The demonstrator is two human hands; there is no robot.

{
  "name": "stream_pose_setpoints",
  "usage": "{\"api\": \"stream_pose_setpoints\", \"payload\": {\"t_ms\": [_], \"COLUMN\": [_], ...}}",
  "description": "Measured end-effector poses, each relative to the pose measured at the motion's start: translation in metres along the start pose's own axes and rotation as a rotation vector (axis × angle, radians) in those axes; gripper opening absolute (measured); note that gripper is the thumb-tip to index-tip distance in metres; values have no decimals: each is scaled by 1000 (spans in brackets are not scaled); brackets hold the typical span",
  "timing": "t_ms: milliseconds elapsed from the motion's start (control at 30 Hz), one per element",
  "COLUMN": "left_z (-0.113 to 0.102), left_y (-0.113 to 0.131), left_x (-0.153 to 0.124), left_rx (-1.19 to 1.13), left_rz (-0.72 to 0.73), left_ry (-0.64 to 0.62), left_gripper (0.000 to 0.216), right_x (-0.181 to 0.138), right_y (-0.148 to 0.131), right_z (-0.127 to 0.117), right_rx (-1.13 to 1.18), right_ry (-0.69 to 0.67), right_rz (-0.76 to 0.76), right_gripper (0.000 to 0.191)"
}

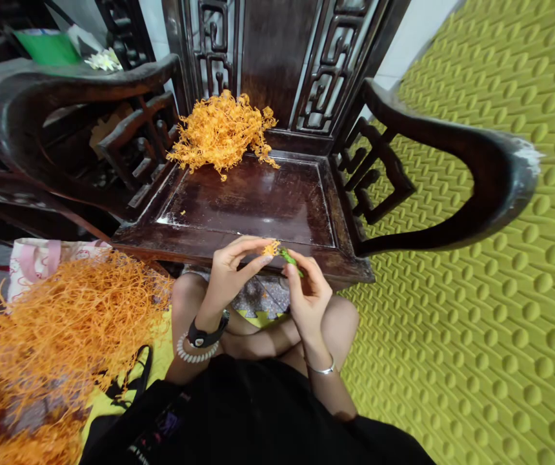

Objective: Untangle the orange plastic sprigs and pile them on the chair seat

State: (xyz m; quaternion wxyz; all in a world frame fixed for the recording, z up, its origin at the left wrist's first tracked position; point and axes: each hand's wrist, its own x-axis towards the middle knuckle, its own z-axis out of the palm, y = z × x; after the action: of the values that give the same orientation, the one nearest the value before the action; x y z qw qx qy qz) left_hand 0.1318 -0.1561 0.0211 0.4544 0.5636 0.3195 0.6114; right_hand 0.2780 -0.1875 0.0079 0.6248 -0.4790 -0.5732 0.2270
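Over the front edge of the wooden chair seat, my left hand (239, 268) pinches a small orange piece (271, 248) with thin curled prongs, like part of a plastic flower. Close to it, my right hand (309, 290) has its fingers closed around a small green piece (288, 257), partly hidden by the thumb and fingers. The two pieces meet or nearly touch; I cannot tell whether they are joined. At the back of the seat lies a heap of orange flower pieces (224, 132) of similar look.
A dark carved chair (268, 200) stands before me, its curved arms on both sides. Long orange strands (79, 316) are piled at my left, near a pink and white bag (35, 261). A green container (48, 46) and white flowers (104, 60) are back left. Yellow textured matting (475, 336) spreads right.
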Motion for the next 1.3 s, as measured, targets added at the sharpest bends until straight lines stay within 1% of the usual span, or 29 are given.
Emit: {"api": "stream_pose_setpoints", "payload": {"t_ms": [100, 167, 267, 333, 400, 500, 567, 667, 733, 867, 933, 1133, 1300], "left_z": [-3, -6, -8, -9, -8, -7, -8, -12, -16, -22, -23, -22, -22], "left_y": [-1, 1, 4, 6, 7, 9, 9, 9, 8, 6, 5, 5, 5], "left_x": [1, 1, -1, -3, -4, -6, -7, -5, -3, 2, 3, 2, 3], "left_rx": [43, 132, 232, 251, 241, 178, 143, 146, 171, 201, 179, 160, 191], "left_rz": [55, 94, 135, 140, 130, 94, 68, 51, 78, 139, 143, 80, 90], "left_ry": [6, -25, -94, -130, -138, -119, -101, -89, -106, -151, -161, -149, -169], "left_gripper": [22, 24, 27, 30, 30, 30, 29, 23, 19, 19, 20, 19, 19], "right_x": [2, 4, 10, 13, 14, 15, 14, 14, 15, 17, 17, 16, 17], "right_y": [-4, -9, -21, -28, -34, -37, -36, -32, -29, -27, -27, -28, -27], "right_z": [-11, -18, -24, -24, -22, -20, -20, -20, -21, -24, -24, -24, -23], "right_rx": [43, 65, 2, -63, -107, -116, -110, -90, -69, -4, 17, 6, 4], "right_ry": [85, 90, -30, -97, -122, -137, -139, -150, -175, -245, -262, -224, -215], "right_rz": [70, 60, -57, -136, -181, -201, -189, -137, -89, -17, -15, -50, -47], "right_gripper": [24, 20, 11, 12, 15, 17, 17, 13, 12, 12, 12, 10, 10]}}
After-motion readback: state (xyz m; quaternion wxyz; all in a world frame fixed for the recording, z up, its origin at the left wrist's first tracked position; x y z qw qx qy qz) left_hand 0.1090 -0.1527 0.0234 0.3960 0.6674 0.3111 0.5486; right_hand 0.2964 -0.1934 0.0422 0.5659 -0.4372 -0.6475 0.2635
